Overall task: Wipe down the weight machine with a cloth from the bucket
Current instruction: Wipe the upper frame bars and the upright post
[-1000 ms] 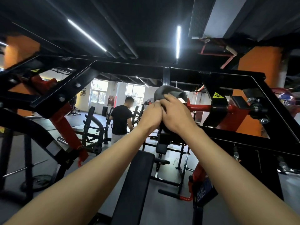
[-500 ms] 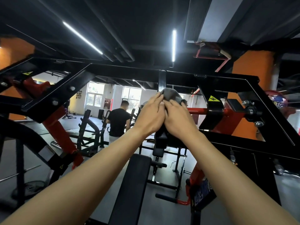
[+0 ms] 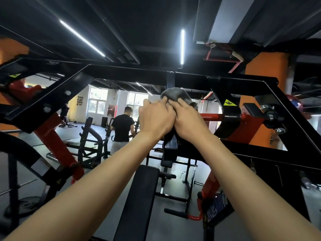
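A grey cloth (image 3: 175,95) is wrapped round the black vertical post (image 3: 170,145) at the middle of the weight machine, just under its black top crossbar (image 3: 132,74). My left hand (image 3: 155,117) and my right hand (image 3: 188,121) sit side by side on the post, both with fingers curled over the cloth and pressing it against the metal. The cloth bulges out above my fingertips. The bucket is not in view.
A black padded bench (image 3: 139,202) runs below my arms. Red lever arms (image 3: 57,145) and a red axle (image 3: 222,117) flank the post. A person in a black shirt (image 3: 122,127) stands among other machines behind. An orange pillar (image 3: 264,70) rises at right.
Both hands have slid the cloth up the post, from well under the crossbar to just beneath it. The view has tilted slightly.
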Demonstrator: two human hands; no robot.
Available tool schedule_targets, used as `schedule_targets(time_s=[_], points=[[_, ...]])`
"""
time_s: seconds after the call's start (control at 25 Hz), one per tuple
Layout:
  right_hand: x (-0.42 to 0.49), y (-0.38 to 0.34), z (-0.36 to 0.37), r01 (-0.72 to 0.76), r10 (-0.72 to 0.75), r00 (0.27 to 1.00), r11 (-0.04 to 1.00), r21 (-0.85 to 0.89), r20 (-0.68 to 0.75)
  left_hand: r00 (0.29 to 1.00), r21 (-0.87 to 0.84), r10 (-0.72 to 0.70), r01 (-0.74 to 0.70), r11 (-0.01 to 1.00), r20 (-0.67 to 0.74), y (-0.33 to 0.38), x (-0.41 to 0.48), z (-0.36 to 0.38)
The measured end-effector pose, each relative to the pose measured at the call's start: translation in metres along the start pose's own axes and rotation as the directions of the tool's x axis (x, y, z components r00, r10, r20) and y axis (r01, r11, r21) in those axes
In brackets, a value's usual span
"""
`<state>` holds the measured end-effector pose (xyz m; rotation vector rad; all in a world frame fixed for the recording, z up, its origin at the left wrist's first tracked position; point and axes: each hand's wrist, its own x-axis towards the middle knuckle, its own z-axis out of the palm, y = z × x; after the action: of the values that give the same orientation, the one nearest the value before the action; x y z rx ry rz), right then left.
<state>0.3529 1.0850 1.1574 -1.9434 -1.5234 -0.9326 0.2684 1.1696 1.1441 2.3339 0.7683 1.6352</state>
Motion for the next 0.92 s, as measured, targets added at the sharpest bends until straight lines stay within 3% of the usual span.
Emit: schedule_targets(time_s=[0.08,0.24,0.48,0.64,0.8,0.92], points=[[0.001,0.0,-0.001,-0.02,0.02,1.0,1.0,-0.015,-0.011,0.996,-0.026,0.075,-0.076,0.997,-0.041,-0.005,0.007,0.007],[0.037,0.001,0.001,-0.067,0.067,0.997,0.998,-0.011,-0.045,0.998,-0.351,0.064,-0.051,0.935,0.027,-0.024,0.045,0.026],[0.062,-0.01,0.01,-0.122,0.116,0.988,0.991,-0.054,-0.104,0.992,-0.772,0.015,0.086,0.629,0.122,-0.036,0.065,0.045],[0.042,-0.022,0.018,-0.072,0.054,0.991,0.987,-0.146,-0.123,0.998,-0.839,0.043,0.014,0.545,0.044,-0.055,0.036,0.064],[0.08,-0.034,0.005,-0.171,0.155,0.985,0.954,-0.246,-0.082,0.982,-0.805,0.022,0.14,0.577,0.186,-0.054,0.069,0.054],[0.069,-0.044,0.011,-0.174,0.151,0.983,0.95,-0.259,-0.109,0.983,-0.822,0.039,0.126,0.556,0.177,-0.057,0.06,0.052]])
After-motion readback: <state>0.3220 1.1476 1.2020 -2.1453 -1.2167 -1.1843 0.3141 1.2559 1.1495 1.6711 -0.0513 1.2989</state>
